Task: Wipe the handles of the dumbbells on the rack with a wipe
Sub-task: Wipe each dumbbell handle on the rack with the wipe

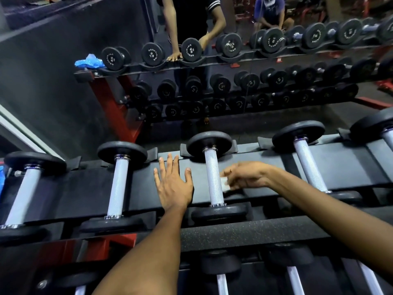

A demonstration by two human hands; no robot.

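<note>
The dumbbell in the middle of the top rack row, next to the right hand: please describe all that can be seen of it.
The black-plated dumbbell with a silver knurled handle lies across the black rack shelf, one round plate far, one near. The right hand holds a small white wipe against the handle's right side. The left hand rests flat on the shelf beside it, not touching it.

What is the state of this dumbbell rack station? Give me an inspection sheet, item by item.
Surface: black top tier of the rack, red frame below.
Job's things: white wipe held beside the handle of the middle dumbbell; four more dumbbells on this tier, others on the tier below.
Clutter: blue plastic bag at the rack's far left end.
Grippers: left hand flat on the rack, fingers spread; right hand pinches the wipe.
Cables: nothing seen.
Surroundings: wall mirror behind the rack reflects the dumbbells, the person and a second person seated further back.
</note>
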